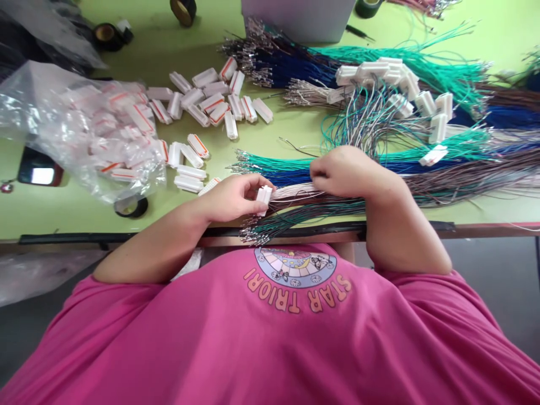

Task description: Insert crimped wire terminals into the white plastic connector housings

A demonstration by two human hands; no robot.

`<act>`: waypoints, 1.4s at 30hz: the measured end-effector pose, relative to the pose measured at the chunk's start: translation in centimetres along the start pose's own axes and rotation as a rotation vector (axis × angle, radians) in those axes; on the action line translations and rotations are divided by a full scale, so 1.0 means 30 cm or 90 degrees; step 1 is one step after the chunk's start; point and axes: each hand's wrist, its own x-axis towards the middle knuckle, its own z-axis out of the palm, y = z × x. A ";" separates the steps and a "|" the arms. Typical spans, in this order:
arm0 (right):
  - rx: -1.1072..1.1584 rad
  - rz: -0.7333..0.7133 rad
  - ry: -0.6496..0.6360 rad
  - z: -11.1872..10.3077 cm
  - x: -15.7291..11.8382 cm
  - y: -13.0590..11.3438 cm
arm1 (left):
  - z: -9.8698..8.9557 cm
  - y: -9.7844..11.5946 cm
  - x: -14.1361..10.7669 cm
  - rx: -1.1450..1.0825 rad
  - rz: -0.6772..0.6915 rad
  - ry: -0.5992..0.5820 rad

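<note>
Between the thumb and fingers of my left hand is a white plastic connector housing, held above the wire ends near the table's front edge. My right hand is closed over the wire bundles, its fingers curled downward; what they grip, if anything, is hidden. Under and beside the hands lie bundles of white wires, blue wires, green wires and dark green wires, with metal terminals at their left ends.
Loose connector housings are scattered at left, beside a clear plastic bag full of them. Wired housings are piled at back right on more wires. A phone, a black tape roll and a grey box also stand around.
</note>
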 end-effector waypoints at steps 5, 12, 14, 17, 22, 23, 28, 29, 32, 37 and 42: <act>0.068 0.016 0.090 -0.004 -0.002 0.012 | 0.001 -0.003 0.000 -0.007 -0.004 -0.005; 0.140 -0.093 0.000 0.008 -0.020 0.050 | 0.003 0.002 -0.003 0.001 0.001 -0.002; 0.146 -0.099 0.004 -0.007 -0.034 0.076 | 0.001 0.007 -0.004 0.014 0.003 -0.006; 0.202 -0.121 0.034 -0.043 -0.057 0.104 | -0.002 0.007 -0.004 0.028 0.003 -0.007; 0.330 -0.153 0.163 -0.045 -0.063 0.038 | -0.007 -0.012 0.002 -0.014 0.005 -0.020; 0.330 -0.186 0.153 -0.026 -0.052 0.007 | -0.008 -0.015 0.004 -0.027 0.009 -0.016; 0.353 -0.246 0.154 0.089 0.025 -0.129 | -0.008 -0.024 0.015 -0.130 0.076 0.048; 0.368 -0.219 0.163 0.103 0.035 -0.140 | -0.007 -0.023 0.017 -0.147 0.082 0.060; 0.386 -0.121 0.164 0.115 0.042 -0.141 | -0.003 -0.022 0.021 -0.176 0.073 0.081; 0.330 -0.043 0.173 0.102 0.024 -0.129 | 0.001 -0.021 0.022 -0.185 0.069 0.082; 0.096 -0.044 0.183 0.100 0.006 -0.165 | 0.000 -0.021 0.023 -0.195 0.056 0.082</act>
